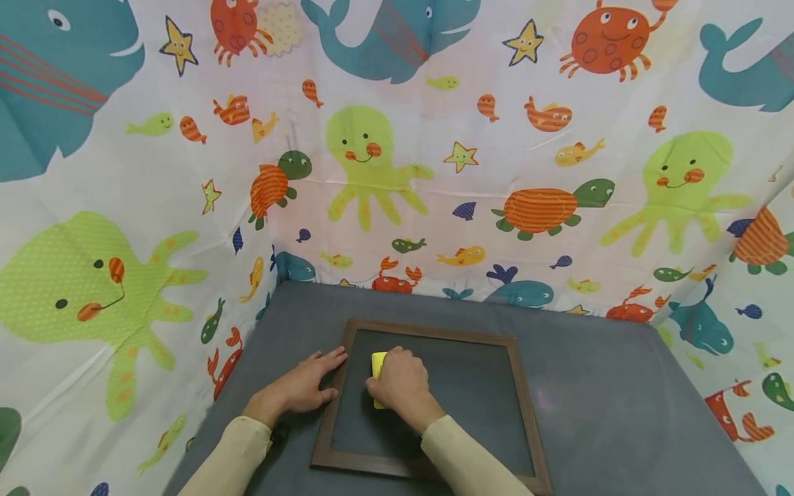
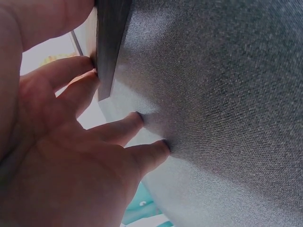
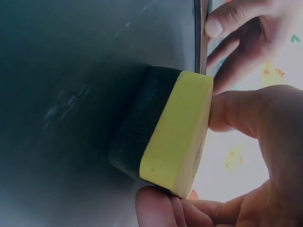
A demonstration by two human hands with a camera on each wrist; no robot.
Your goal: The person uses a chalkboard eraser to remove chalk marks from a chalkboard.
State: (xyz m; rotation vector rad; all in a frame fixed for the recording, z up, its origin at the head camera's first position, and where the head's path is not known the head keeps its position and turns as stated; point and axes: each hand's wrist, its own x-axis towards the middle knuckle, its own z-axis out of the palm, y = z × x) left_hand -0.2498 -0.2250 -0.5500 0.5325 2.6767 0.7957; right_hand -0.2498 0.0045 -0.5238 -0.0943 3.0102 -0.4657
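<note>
A chalkboard [image 1: 468, 386] in a brown wooden frame [image 1: 434, 331] lies on the grey cloth-covered table. My right hand [image 1: 404, 384] grips a yellow chalkboard eraser [image 3: 177, 132] between thumb and fingers. Its black felt side faces the board surface, toward the board's left part. Faint white chalk marks [image 3: 71, 105] show on the board in the right wrist view. My left hand [image 1: 302, 386] rests at the frame's left side with fingers spread. In the left wrist view, some fingertips touch the frame edge [image 2: 110, 47] and others press into the cloth.
The grey tablecloth [image 1: 595, 399] extends around the board. A white curtain [image 1: 434, 255] printed with sea animals stands behind the table and along both sides.
</note>
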